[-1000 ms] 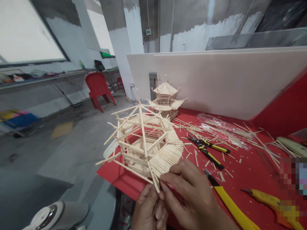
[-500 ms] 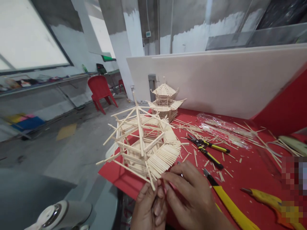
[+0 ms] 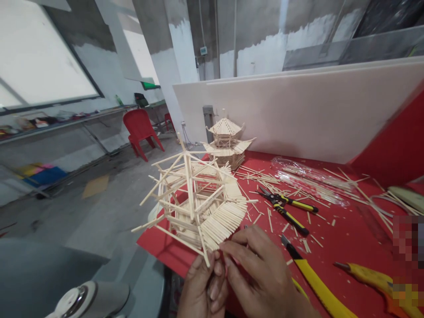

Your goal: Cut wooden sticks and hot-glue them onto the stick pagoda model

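A half-built pagoda model (image 3: 195,201) of thin wooden sticks stands at the left end of the red table (image 3: 338,229), its roof partly covered with sticks. My left hand (image 3: 202,289) pinches the lower end of a roof rib at the model's near edge. My right hand (image 3: 261,276) is right beside it, its fingertips closed on the same near edge of the stick roof. A finished smaller pagoda (image 3: 227,141) stands behind, near the white board.
Black-and-yellow cutters (image 3: 286,207), a yellow utility knife (image 3: 314,282) and another yellow-handled tool (image 3: 371,276) lie on the table among loose sticks and offcuts. A clear bag of sticks (image 3: 308,179) lies further back. A white board (image 3: 314,110) backs the table. A red chair (image 3: 141,130) stands on the floor.
The model has tipped and shifted slightly left and down in my hands. Both hands keep their grip at its near edge, moving a little left.
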`<state>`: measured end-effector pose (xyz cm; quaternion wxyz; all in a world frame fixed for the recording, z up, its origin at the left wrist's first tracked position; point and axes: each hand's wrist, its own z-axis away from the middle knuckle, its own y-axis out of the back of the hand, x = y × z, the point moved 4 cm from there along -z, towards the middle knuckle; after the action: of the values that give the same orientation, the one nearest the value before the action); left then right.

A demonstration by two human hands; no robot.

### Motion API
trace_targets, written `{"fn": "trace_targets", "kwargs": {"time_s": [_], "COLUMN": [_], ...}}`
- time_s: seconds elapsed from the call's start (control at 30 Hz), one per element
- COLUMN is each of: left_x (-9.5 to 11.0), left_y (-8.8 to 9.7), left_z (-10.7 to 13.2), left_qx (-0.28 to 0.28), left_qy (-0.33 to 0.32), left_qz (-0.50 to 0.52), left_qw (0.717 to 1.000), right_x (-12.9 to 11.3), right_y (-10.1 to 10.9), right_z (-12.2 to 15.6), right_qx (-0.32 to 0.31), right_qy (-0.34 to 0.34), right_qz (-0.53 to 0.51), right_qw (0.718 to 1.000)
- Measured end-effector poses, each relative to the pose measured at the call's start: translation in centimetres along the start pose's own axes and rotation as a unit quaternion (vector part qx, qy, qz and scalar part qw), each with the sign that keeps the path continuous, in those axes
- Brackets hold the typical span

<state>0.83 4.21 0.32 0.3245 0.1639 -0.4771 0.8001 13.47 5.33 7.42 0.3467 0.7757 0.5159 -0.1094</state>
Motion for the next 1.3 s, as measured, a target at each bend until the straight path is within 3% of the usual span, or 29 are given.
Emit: {"fn": "trace_targets", "kwargs": {"time_s": [0.27, 0.57, 0.77, 0.9, 1.03, 1.3], "left_x": [-0.6, -0.5, -0.8, -0.7, 0.0, 0.5], "left_y": [1.1, 2.5, 2.9, 3.1, 4.2, 5.4], "left_z": [0.0, 0.1, 0.2, 0.5, 0.4, -0.1], "left_qx": [0.018, -0.048, -0.064, -0.040, 0.002, 0.002], "left_qy": [-0.001, 0.001, 0.014, 0.028, -0.016, -0.043], "left_qz": [0.000, -0.001, 0.000, 0.003, -0.017, -0.037], "left_qw": [1.000, 0.999, 0.998, 0.999, 1.000, 0.998], "right_x": [-0.6, -0.9, -1.4, -1.6, -1.6, -1.6], "right_y": [-0.7, -1.1, -1.4, -1.7, -1.9, -2.3], "right_z": [-0.2, -0.2, -0.2, -0.3, -0.1, 0.1], "right_qx": [-0.012, -0.015, 0.017, 0.021, 0.021, 0.047], "right_qy": [0.028, 0.070, 0.088, 0.083, 0.077, 0.079], "right_qz": [0.018, 0.071, 0.116, 0.134, 0.131, 0.146], "right_qw": [0.999, 0.995, 0.989, 0.987, 0.988, 0.985]}}
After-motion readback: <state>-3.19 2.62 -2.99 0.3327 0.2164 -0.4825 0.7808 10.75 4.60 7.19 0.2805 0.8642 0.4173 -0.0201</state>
